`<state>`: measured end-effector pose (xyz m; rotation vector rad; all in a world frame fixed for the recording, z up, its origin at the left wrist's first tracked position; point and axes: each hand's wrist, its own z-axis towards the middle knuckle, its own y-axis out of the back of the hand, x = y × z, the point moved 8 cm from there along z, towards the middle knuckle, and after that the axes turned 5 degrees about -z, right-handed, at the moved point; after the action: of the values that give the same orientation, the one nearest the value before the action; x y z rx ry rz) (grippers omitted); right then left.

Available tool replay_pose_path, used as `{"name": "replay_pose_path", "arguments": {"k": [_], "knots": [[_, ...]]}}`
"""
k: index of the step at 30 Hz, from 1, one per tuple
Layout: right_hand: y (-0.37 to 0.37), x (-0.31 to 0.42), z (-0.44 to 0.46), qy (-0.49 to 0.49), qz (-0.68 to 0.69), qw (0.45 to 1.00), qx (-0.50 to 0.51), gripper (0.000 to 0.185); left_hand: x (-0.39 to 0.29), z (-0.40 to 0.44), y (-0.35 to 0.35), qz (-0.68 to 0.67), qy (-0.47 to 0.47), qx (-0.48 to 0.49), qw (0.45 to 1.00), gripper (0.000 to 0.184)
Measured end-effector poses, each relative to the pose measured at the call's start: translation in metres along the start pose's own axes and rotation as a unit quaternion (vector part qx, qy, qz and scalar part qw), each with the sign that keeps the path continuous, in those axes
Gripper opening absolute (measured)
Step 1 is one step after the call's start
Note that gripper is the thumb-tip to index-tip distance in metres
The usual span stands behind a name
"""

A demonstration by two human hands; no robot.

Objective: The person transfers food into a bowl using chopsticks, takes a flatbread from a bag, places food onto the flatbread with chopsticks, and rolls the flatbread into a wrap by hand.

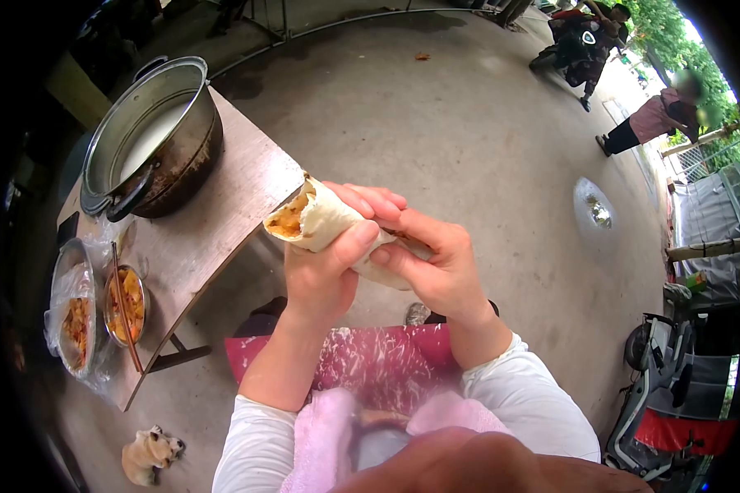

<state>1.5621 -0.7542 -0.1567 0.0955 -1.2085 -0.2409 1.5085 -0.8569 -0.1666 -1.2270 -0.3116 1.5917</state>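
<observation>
A rolled flatbread wrap (325,220) with orange-brown filling showing at its open, ragged end is held up in front of me. My left hand (325,267) is closed around its middle, the thumb lying along the near side. Farther down the roll, my right hand (432,259) grips the other end, its fingers partly hidden behind the bread. The wrap tilts, with the filled end pointing left toward the table corner. Below both hands is a pink-red surface (378,361) streaked with white.
On the wooden table (230,164) at left stand a large pot (177,164) of white liquid, an oval dish (144,300) with chopsticks (123,304) across it, and a plastic-lined bowl (62,283) of food. A dog (150,456) lies below. Two people and a motorbike are far right; a scooter (654,394) stands nearer.
</observation>
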Motion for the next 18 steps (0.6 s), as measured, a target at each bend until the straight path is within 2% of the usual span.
{"name": "replay_pose_path", "arguments": {"k": [18], "knots": [[-0.0008,-0.0034,-0.0004,0.001,0.016,1.0,0.001,0.033,0.001,-0.0003,0.0023,-0.005,-0.001,0.0,1.0,0.015]]}}
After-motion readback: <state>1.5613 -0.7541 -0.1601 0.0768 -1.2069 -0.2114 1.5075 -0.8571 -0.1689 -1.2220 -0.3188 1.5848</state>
